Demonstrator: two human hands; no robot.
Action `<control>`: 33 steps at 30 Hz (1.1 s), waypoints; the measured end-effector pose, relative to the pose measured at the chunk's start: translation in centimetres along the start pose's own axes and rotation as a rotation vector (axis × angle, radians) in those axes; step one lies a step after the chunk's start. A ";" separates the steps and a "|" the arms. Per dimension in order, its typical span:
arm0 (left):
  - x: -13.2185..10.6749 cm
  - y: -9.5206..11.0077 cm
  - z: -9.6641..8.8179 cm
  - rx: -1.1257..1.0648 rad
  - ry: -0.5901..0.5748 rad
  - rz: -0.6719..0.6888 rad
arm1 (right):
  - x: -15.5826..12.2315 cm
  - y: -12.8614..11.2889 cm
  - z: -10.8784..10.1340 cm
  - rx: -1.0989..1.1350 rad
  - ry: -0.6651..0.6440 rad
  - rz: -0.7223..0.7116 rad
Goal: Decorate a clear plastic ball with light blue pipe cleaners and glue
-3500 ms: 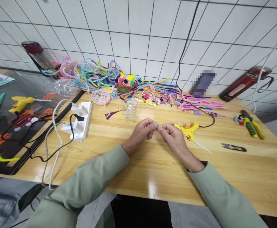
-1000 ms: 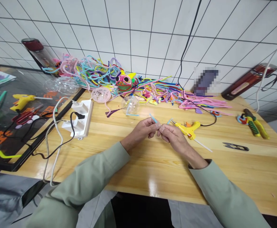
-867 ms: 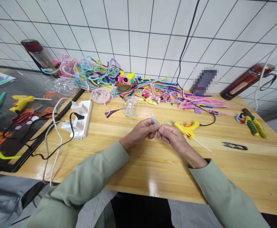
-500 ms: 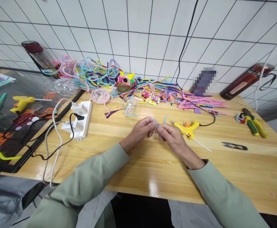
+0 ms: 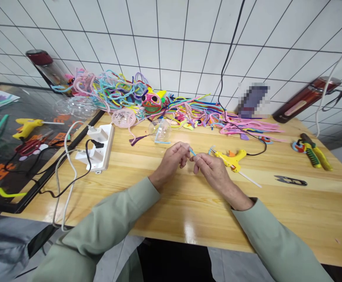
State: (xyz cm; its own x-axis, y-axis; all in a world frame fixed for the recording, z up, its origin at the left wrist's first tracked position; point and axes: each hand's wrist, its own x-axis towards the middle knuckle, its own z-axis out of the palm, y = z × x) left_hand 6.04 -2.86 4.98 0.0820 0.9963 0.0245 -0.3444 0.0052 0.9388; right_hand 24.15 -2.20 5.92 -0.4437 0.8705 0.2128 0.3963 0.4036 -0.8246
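A light blue pipe cleaner (image 5: 192,151) spans the small gap between my hands, above the middle of the wooden table. My left hand (image 5: 175,157) pinches one end of it. My right hand (image 5: 210,167) grips it between thumb and fingers, and a curved bit sticks out above the knuckles. Close to the right hand lies a yellow glue gun (image 5: 231,159) with a white glue stick in its back. Beyond the left hand, a bent light blue piece (image 5: 162,142) rests by a clear plastic ball (image 5: 161,129).
Heaped pipe cleaners (image 5: 109,90) line the wall, with a colourful mask-like figure (image 5: 152,102) among them. A white power strip (image 5: 103,150) with cables stands left. Thread snips (image 5: 290,180), pliers (image 5: 316,152) and a red flask (image 5: 306,100) are on the right. Another glue gun (image 5: 27,127) lies far left.
My hands have moved slightly apart, and more of the blue pipe cleaner shows between them. The bit sticking out by my right hand has swung right and down, towards the glue gun's tip.
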 end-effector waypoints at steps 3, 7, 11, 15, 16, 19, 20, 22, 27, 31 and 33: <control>0.0 -0.2 -0.2 0.092 0.007 0.025 | 0.0 0.0 -0.3 -0.015 -0.038 -0.023; 0.1 -0.4 -0.3 0.047 0.030 0.008 | 0.1 0.1 -0.4 -0.015 -0.056 0.000; 0.1 -0.2 -0.1 -0.060 0.037 -0.049 | 0.1 0.1 -0.1 0.007 -0.103 -0.001; 0.3 0.1 0.0 -0.131 0.020 -0.138 | 0.0 -0.1 0.3 0.057 -0.077 0.011; 0.2 0.1 0.1 -0.123 0.003 -0.145 | 0.0 -0.2 0.3 0.062 -0.053 0.021; 0.1 0.0 0.1 -0.051 -0.055 -0.116 | -0.1 -0.2 0.4 0.070 -0.011 0.039; 0.0 -0.1 0.1 -0.025 -0.071 -0.102 | -0.1 -0.1 0.4 0.080 -0.010 0.040; -0.2 -0.3 0.1 0.012 -0.079 -0.082 | 0.0 -0.1 0.3 0.106 -0.025 0.037; -0.2 -0.1 0.1 -0.026 -0.034 -0.053 | 0.1 -0.2 0.0 0.091 0.007 0.014; -0.2 0.3 0.2 -0.078 -0.040 -0.075 | -0.1 -0.4 0.1 0.065 0.036 -0.010; -0.3 0.4 0.4 -0.069 -0.040 -0.084 | -0.1 -0.2 0.3 0.050 0.068 -0.011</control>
State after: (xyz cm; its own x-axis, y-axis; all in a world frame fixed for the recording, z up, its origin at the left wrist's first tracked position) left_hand 6.25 -3.16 5.45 0.1505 0.9879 -0.0383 -0.3984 0.0961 0.9121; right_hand 23.84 -2.51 5.91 -0.3920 0.8837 0.2558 0.3498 0.4003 -0.8470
